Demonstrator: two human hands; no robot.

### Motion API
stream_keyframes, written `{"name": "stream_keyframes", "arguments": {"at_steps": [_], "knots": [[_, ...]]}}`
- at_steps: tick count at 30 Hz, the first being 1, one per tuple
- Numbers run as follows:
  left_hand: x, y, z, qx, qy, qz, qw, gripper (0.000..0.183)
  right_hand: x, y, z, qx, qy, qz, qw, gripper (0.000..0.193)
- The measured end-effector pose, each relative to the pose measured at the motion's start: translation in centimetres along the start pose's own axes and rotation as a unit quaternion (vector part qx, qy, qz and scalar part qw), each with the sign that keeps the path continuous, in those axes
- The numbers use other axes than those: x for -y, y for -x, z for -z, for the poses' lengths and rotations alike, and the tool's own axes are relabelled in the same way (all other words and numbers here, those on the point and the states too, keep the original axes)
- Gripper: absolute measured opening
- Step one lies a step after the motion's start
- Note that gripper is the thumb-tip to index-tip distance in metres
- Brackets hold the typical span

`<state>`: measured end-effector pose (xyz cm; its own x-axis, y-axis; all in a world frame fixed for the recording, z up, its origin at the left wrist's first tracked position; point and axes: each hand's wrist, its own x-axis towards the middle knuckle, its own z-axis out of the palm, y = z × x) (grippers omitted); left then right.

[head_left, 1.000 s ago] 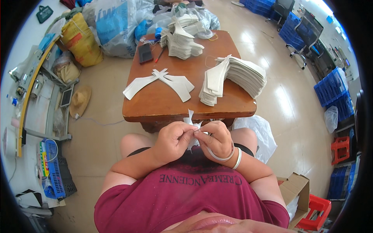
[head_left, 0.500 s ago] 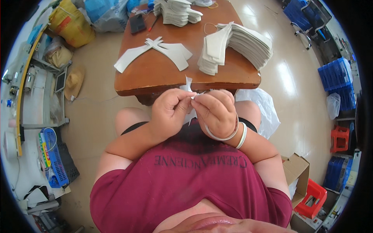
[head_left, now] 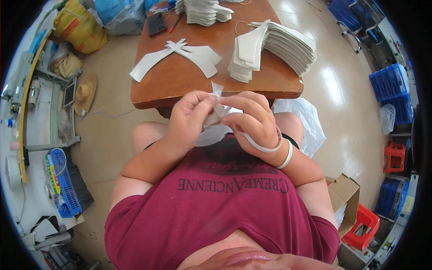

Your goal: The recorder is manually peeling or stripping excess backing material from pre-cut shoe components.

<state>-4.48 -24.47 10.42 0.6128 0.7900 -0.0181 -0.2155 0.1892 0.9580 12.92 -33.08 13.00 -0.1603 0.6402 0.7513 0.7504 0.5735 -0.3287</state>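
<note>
In front of my lap, just before the table's near edge, my left hand is closed, its thumb and forefinger pinching a thin, whitish, see-through strip. One end of the strip sticks up above the fingers; the rest hangs crumpled between the hands. My right hand has bent fingers with their tips against the strip's right side; whether they grip it firmly is hard to see. On the table beyond lie crossed white curved cut pieces, and to their right a thick stack of similar white pieces.
The brown wooden table carries another white stack, a dark phone-like box and a red-tipped pen. A clear plastic bag lies by my right knee. Shelving stands left; a cardboard box and red stool stand right.
My hands have moved slightly apart, the left one up and leftward. More of the whitish strip shows between them, and my right fingers have spread from their pinch.
</note>
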Motion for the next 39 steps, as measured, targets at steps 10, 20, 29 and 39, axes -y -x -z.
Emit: {"name": "stream_keyframes", "arguments": {"at_steps": [10, 20, 29, 39], "knots": [[-1.8, -3.4, 2.3, -0.129, 0.027, -0.004, 0.991, 0.019, -0.5, 0.8, 0.5, 0.111, -0.114, 0.146, 0.976, 0.016], [-1.6, -0.7, 0.4, 0.081, -0.091, -0.054, 0.991, 0.034, -0.7, -0.2, -0.5, 0.009, -0.172, -0.084, 0.981, 0.032], [-1.0, -0.4, 0.5, 0.143, -0.089, -0.078, 0.983, 0.038, -0.6, 0.4, -1.1, -0.032, -0.180, -0.112, 0.977, 0.030], [-1.7, -1.3, 0.6, 0.038, -0.034, -0.039, 0.998, 0.035, -0.7, -0.2, -0.1, 0.009, -0.087, 0.040, 0.995, 0.037]]}}
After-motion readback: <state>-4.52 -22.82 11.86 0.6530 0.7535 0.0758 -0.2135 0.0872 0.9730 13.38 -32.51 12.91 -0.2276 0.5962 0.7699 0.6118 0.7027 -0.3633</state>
